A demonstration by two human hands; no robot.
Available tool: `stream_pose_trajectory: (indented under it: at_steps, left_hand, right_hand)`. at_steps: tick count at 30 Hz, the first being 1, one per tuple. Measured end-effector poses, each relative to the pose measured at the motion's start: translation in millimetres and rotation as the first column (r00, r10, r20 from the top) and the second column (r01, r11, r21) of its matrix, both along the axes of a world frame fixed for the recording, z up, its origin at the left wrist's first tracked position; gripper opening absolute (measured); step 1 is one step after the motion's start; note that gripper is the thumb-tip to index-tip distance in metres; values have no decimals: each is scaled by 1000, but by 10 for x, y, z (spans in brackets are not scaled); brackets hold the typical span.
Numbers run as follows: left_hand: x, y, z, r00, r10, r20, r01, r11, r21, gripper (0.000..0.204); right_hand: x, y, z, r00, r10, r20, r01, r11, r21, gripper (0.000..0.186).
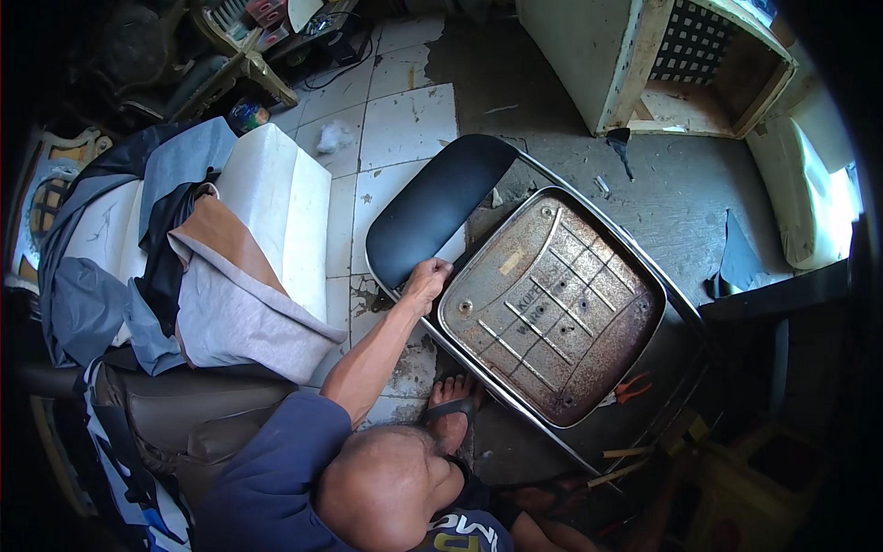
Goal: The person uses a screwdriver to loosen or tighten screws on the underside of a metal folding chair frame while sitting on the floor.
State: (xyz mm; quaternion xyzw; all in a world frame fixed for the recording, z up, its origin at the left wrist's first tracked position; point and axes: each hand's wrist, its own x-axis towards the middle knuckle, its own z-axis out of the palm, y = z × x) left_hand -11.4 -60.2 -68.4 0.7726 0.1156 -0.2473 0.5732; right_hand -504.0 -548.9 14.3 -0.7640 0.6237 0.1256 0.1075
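My left hand (428, 281) is closed round the metal tube of a folding chair (671, 285), close to the lower end of its black padded backrest (441, 207). The chair lies tilted on the floor with its rusty, ribbed metal seat pan (556, 308) facing up. Several holes show in the pan, and a bit of tape sticks to it. Deep shadow covers the lower right, where my right hand's fingers cannot be made out. Pliers with red-orange handles (633, 388) lie beside the pan. Two wooden handles (625, 452) show near the frame's lower end.
White foam blocks (276, 212) with grey and brown cloth (244, 294) are piled at left. A wooden cabinet frame (635, 83) stands at the back right. Dark scraps (736, 258) and white fluff (335, 136) lie on the floor. A yellow plastic stool (754, 478) is at lower right.
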Motion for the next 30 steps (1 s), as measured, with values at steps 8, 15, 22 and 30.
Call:
stream_pose_trajectory:
  at_steps: [8, 15, 22, 30]
  left_hand:
    - [69, 15, 75, 949, 185, 254, -217, 971, 101, 19]
    - [6, 66, 198, 967, 171, 191, -178, 984, 24, 20]
    - [-23, 41, 223, 956, -293, 22, 282, 938, 202, 23]
    - [-43, -34, 301, 911, -395, -114, 396, 918, -15, 29]
  right_hand:
    - [5, -162, 26, 999, 49, -17, -50, 995, -88, 55]
    - [-155, -309, 143, 988, 154, 24, -141, 948, -285, 49]
    - [52, -421, 764, 824, 511, 245, -395, 828, -397, 44]
    - [2197, 1193, 1596, 652, 616, 443, -703, 710, 48, 28]
